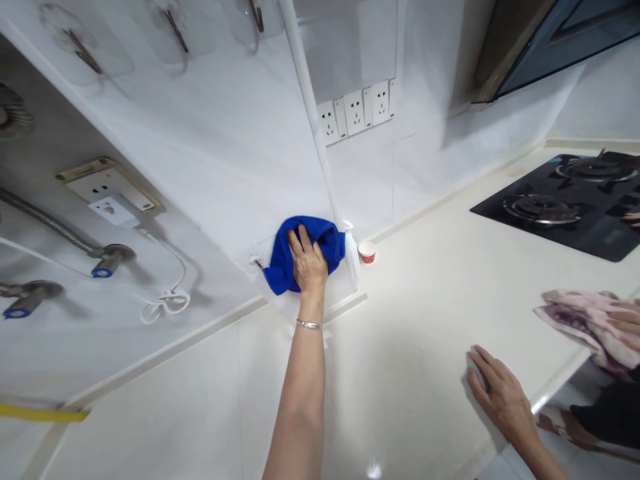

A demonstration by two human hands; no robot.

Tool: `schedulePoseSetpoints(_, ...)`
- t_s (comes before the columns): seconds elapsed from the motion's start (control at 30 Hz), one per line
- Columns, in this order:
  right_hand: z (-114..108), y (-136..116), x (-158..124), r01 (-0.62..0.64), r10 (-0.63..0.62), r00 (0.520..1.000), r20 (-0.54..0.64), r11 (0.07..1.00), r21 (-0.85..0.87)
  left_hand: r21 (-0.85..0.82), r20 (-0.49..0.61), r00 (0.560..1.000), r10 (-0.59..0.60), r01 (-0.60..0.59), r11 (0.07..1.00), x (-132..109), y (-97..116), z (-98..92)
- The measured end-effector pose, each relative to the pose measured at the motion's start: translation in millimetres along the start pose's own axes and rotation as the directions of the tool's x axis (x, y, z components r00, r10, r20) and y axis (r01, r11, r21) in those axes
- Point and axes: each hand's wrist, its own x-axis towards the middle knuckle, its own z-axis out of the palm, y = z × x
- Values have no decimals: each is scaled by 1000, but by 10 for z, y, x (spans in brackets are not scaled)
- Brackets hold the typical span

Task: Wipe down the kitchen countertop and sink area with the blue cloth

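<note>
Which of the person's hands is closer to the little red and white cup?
Left. The left hand presses a blue cloth just left of the cup; the right hand rests on the counter, farther away toward the lower right.

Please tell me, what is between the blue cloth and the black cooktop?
In the head view, a white object, partly hidden, shows beside the blue cloth; next comes a small tub on the counter; then counter surface runs to the black cooktop.
</note>
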Motion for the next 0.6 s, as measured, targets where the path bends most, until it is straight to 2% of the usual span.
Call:
schedulePoseSetpoints(0.07,-1,0,-6,-9,9,1000,-7,1000,9,60,35,997,-69,67,996,-255,-190,156)
schedulePoseSetpoints(0.13,-12,-9,-6,-14,15,1000,-9,1000,22,98,151,978,-146,132,986,-535,-383,311)
schedulePoseSetpoints(0.23,-35,-29,3,-22,22,1000,1,999,36,109,358,901,-246,221,969,-976,-641,486)
schedulePoseSetpoints(0.3,-47,-41,14,-23,23,1000,5,999,39,111,422,865,-273,249,962,-1227,-777,525)
schedulePoseSetpoints(0.43,-60,-46,33,-33,33,999,0,999,30,94,463,848,-259,244,965,-1478,-949,384)
schedulePoseSetpoints(0.6,-36,5,33,-8,8,1000,8,998,64,37,459,877,-142,141,989,-1398,-982,112)
